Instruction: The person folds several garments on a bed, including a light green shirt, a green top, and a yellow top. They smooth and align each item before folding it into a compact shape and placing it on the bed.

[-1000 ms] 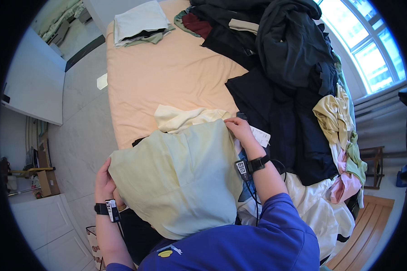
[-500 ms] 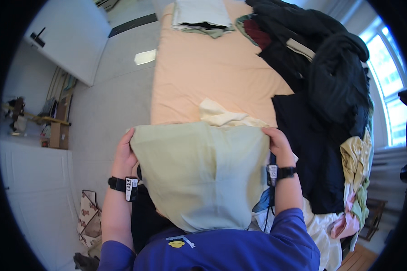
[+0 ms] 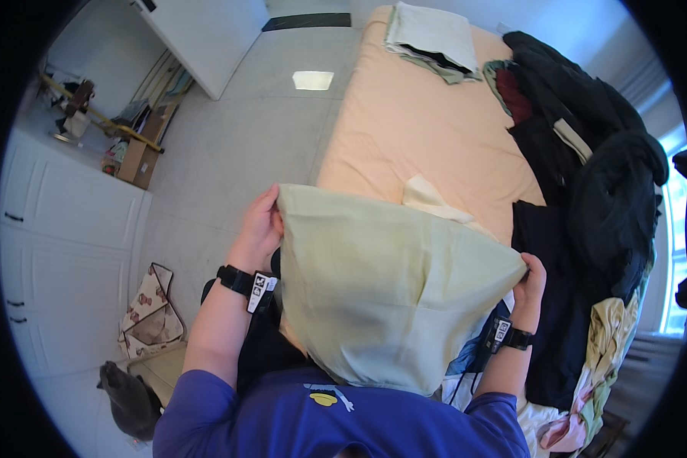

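Observation:
A pale green piece of smooth cloth [image 3: 374,290] hangs spread out in front of my body; I cannot tell what kind of garment or linen it is. Its upper left corner is pinched in my left hand [image 3: 261,225]. My right hand [image 3: 532,278] grips the opposite upper corner, a little lower, so the top edge slants down to the right. Behind the cloth, a cream fabric [image 3: 429,200] lies crumpled on the bed, partly hidden. Both wrists wear black bands with small tagged devices.
The bed has a peach sheet [image 3: 412,130], with a folded white and green stack [image 3: 433,38] at its far end. Dark clothes [image 3: 614,191] heap along the right, beside yellow satin fabric [image 3: 609,328]. White cabinets [image 3: 69,252], a patterned fabric bin [image 3: 154,317] and a grey cat [image 3: 130,401] are at left.
The view has turned, so the bed and clothes sit farther right. My left hand is now higher than my right, and the cloth's top edge tilts. Both hands keep their hold.

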### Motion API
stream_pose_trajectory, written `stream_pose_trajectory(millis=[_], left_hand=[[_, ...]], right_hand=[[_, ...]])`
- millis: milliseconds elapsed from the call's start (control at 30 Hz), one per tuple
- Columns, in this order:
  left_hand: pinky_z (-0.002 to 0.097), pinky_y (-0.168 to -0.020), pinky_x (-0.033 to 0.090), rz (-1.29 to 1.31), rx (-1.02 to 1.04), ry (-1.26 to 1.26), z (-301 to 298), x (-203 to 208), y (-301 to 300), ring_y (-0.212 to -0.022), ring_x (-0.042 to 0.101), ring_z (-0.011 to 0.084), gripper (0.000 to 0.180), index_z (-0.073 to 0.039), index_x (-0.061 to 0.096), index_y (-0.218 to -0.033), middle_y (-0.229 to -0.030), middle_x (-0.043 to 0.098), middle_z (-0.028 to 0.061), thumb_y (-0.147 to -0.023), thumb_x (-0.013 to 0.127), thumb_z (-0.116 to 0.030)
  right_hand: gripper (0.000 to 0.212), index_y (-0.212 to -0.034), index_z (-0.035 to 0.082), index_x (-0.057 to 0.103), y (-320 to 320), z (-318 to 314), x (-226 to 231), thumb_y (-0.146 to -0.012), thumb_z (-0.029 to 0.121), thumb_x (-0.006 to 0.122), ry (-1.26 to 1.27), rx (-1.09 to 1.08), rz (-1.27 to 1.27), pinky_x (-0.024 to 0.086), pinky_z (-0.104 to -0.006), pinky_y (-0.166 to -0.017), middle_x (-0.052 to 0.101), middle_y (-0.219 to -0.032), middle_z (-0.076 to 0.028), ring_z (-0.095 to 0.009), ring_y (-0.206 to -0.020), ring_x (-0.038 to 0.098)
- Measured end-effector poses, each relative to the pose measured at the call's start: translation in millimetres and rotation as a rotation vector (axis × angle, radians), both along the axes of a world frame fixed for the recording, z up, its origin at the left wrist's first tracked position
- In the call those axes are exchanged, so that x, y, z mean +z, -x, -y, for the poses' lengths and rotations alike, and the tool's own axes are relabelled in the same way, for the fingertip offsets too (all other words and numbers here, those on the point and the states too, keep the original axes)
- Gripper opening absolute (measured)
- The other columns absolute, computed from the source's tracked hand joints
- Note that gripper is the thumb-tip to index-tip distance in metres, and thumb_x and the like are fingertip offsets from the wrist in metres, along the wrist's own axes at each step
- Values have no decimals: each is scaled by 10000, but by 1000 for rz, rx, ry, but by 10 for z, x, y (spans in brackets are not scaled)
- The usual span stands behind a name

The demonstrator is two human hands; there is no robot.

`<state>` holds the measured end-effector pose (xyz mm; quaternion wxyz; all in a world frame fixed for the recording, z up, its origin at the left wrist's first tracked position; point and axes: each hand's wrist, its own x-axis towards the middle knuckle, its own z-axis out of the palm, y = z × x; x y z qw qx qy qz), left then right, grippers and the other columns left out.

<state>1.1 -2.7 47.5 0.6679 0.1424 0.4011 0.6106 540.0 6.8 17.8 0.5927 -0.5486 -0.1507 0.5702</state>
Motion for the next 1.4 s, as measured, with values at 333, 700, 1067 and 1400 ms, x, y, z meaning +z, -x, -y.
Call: stream_pose_trajectory(millis=[333, 700, 1067, 1400], left_hand=[[304, -813, 522, -276, -142, 10, 35, 162, -70, -908, 629, 153, 260, -31, 565, -1091, -1012, 646, 66, -935, 562, -239], [311, -850, 502, -227, -143, 61, 3, 6, -82, -949, 617, 166, 243, -45, 553, -1126, -1047, 639, 59, -913, 583, -159], [346, -822, 528, -73, -162, 190, -42, -144, -61, -940, 637, 197, 239, -31, 608, -1064, -1044, 658, 89, -939, 555, -228], [318, -817, 523, -60, -52, 144, -36, -182, -16, -930, 624, 168, 193, -43, 553, -1070, -1034, 637, 71, -950, 543, -194]], right_hand=[[159, -860, 47, 609, 81, 22, 23, -915, 165, 516, 186, 186, 1, 522, -331, -714, 654, -832, -78, -201, -762, 632], [427, -1216, 10, 549, 111, 255, -256, -978, 347, 439, 393, 383, -369, 488, -387, -910, 635, -1152, -113, -250, -1020, 619], [431, -1338, 98, 455, 404, 180, -218, -919, 157, 536, -26, 281, -435, 515, -387, -883, 614, -1149, -106, -220, -1048, 602], [341, -1225, 24, 539, -51, 6, -473, -890, 65, 582, 3, 26, -524, 535, -345, -827, 655, -980, -80, -201, -892, 640]])
